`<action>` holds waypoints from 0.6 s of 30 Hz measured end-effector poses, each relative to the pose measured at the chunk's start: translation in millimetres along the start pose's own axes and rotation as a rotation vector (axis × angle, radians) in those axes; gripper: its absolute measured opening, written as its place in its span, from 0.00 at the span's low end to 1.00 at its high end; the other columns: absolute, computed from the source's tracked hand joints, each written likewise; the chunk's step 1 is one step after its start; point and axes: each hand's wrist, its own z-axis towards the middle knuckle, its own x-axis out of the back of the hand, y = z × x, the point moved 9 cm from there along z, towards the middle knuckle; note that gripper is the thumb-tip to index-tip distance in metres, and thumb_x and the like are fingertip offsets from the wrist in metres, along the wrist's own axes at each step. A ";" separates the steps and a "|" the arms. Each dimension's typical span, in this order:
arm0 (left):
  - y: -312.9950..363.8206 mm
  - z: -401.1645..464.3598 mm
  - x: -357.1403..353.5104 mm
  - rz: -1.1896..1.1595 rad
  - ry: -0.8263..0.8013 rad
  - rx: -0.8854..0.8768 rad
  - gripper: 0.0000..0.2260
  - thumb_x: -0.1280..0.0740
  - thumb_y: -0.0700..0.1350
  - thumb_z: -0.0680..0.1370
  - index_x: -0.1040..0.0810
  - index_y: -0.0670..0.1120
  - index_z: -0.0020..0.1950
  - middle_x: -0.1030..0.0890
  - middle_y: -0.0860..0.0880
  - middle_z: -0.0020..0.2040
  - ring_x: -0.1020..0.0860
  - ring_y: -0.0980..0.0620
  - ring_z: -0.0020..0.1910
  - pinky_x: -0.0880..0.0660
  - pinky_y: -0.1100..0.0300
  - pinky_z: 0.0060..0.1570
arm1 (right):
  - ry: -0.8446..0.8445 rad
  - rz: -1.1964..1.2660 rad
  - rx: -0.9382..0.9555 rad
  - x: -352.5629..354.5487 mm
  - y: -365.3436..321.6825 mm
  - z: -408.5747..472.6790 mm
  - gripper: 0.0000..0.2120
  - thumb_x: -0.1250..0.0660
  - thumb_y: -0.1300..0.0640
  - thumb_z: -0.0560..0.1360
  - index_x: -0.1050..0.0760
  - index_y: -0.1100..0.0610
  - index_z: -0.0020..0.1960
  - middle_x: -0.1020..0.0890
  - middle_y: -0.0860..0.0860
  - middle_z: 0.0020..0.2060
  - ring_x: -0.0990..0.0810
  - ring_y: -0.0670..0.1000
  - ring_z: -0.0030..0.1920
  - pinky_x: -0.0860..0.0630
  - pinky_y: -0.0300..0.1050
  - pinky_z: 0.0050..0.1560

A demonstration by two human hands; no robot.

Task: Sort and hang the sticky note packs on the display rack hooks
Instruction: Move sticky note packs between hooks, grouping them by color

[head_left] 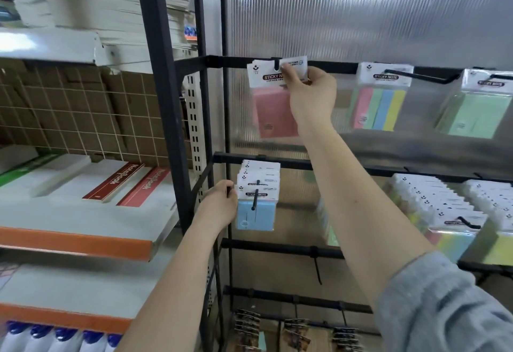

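Observation:
My right hand (309,96) pinches the white header card of a pink sticky note pack (273,107), held up at a short hook (275,63) on the top black rail. My left hand (219,207) grips the left edge of a row of blue sticky note packs (256,213) hanging on a hook of the second rail. On the top rail to the right hang a multicolour pack (380,107) and a green pack (474,113). Several more packs (441,207) fill hooks at the right of the second rail.
The black display rack frame (166,102) stands in front of a ribbed translucent panel. Left of it, orange-edged shelves (77,243) carry red notebooks (130,182) and white paper stacks. Lower rails hold clipped items (297,332). Blue-capped bottles (55,337) stand at bottom left.

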 end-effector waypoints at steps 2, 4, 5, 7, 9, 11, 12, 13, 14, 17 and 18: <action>0.0 2.2 0.3 -0.029 0.001 0.010 0.17 0.45 0.47 0.82 0.36 0.50 0.71 0.25 0.48 0.63 0.25 0.57 0.35 0.32 0.64 0.28 | -0.002 -0.027 -0.057 -4.3 9.3 14.3 0.19 0.29 0.49 0.73 0.32 0.52 0.29 0.26 0.49 0.27 0.30 0.46 0.28 0.35 0.39 0.29; -1.5 6.4 -0.3 -0.065 -0.003 0.030 0.17 0.45 0.47 0.82 0.36 0.50 0.72 0.26 0.48 0.63 0.26 0.59 0.36 0.29 0.63 0.32 | -0.005 -0.138 -0.063 -6.8 12.7 28.4 0.25 0.29 0.50 0.74 0.42 0.52 0.28 0.37 0.48 0.24 0.41 0.45 0.24 0.46 0.36 0.23; -2.1 8.9 -0.8 -0.087 -0.007 0.041 0.17 0.44 0.47 0.82 0.36 0.50 0.72 0.26 0.48 0.63 0.27 0.60 0.36 0.28 0.63 0.34 | -0.009 -0.202 -0.051 -7.7 12.5 34.1 0.26 0.30 0.51 0.74 0.45 0.53 0.28 0.40 0.48 0.24 0.44 0.45 0.24 0.48 0.36 0.22; -4.0 16.2 -1.9 -0.122 -0.020 0.060 0.17 0.44 0.46 0.82 0.35 0.51 0.71 0.26 0.48 0.63 0.30 0.62 0.37 0.29 0.64 0.36 | -0.022 -0.270 -0.028 -10.2 14.4 44.4 0.26 0.30 0.53 0.74 0.46 0.53 0.29 0.42 0.48 0.24 0.45 0.46 0.25 0.47 0.38 0.25; -3.4 20.6 -4.6 -0.163 -0.049 0.073 0.16 0.45 0.46 0.82 0.34 0.51 0.70 0.27 0.50 0.63 0.30 0.61 0.39 0.29 0.63 0.39 | -0.014 -0.282 -0.011 -10.5 17.2 52.2 0.26 0.30 0.56 0.73 0.45 0.53 0.28 0.42 0.49 0.24 0.45 0.47 0.25 0.46 0.40 0.26; -1.1 21.6 -4.6 -0.162 -0.044 0.065 0.15 0.45 0.46 0.82 0.33 0.51 0.68 0.27 0.52 0.60 0.30 0.62 0.39 0.30 0.64 0.36 | 0.007 -0.308 0.003 -9.7 18.8 57.4 0.26 0.29 0.56 0.73 0.45 0.53 0.28 0.41 0.48 0.24 0.43 0.47 0.26 0.45 0.39 0.25; 0.4 21.4 -3.8 -0.148 -0.031 0.057 0.15 0.44 0.46 0.82 0.33 0.51 0.68 0.26 0.51 0.59 0.31 0.62 0.39 0.33 0.65 0.34 | 0.013 -0.325 0.006 -9.7 19.5 59.1 0.25 0.29 0.55 0.73 0.44 0.53 0.29 0.40 0.48 0.24 0.42 0.47 0.26 0.45 0.39 0.24; 1.1 21.1 -3.0 -0.141 -0.020 0.049 0.15 0.44 0.46 0.82 0.33 0.51 0.69 0.26 0.50 0.60 0.31 0.62 0.39 0.34 0.66 0.33 | 0.017 -0.338 0.006 -9.6 20.2 60.7 0.25 0.29 0.55 0.73 0.44 0.53 0.29 0.40 0.48 0.24 0.42 0.47 0.26 0.45 0.39 0.24; 2.1 21.7 -2.9 -0.140 -0.015 0.040 0.15 0.44 0.46 0.82 0.33 0.51 0.69 0.26 0.49 0.61 0.30 0.61 0.40 0.35 0.66 0.33 | 0.020 -0.346 0.004 -9.6 20.7 61.9 0.24 0.30 0.54 0.73 0.43 0.53 0.29 0.39 0.48 0.24 0.41 0.47 0.26 0.45 0.39 0.23; 2.9 23.1 -2.4 -0.138 -0.017 0.030 0.16 0.44 0.46 0.82 0.33 0.51 0.69 0.26 0.48 0.62 0.28 0.57 0.46 0.34 0.66 0.33 | 0.030 -0.358 0.007 -10.1 21.6 65.0 0.18 0.30 0.54 0.73 0.36 0.53 0.32 0.32 0.47 0.27 0.34 0.47 0.28 0.41 0.38 0.25; 2.6 23.3 -1.8 -0.136 -0.017 0.031 0.15 0.44 0.46 0.82 0.33 0.51 0.69 0.26 0.48 0.62 0.28 0.56 0.46 0.34 0.66 0.33 | 0.037 -0.343 0.005 -10.1 22.4 64.9 0.13 0.30 0.54 0.73 0.33 0.53 0.35 0.28 0.47 0.31 0.31 0.47 0.31 0.38 0.39 0.28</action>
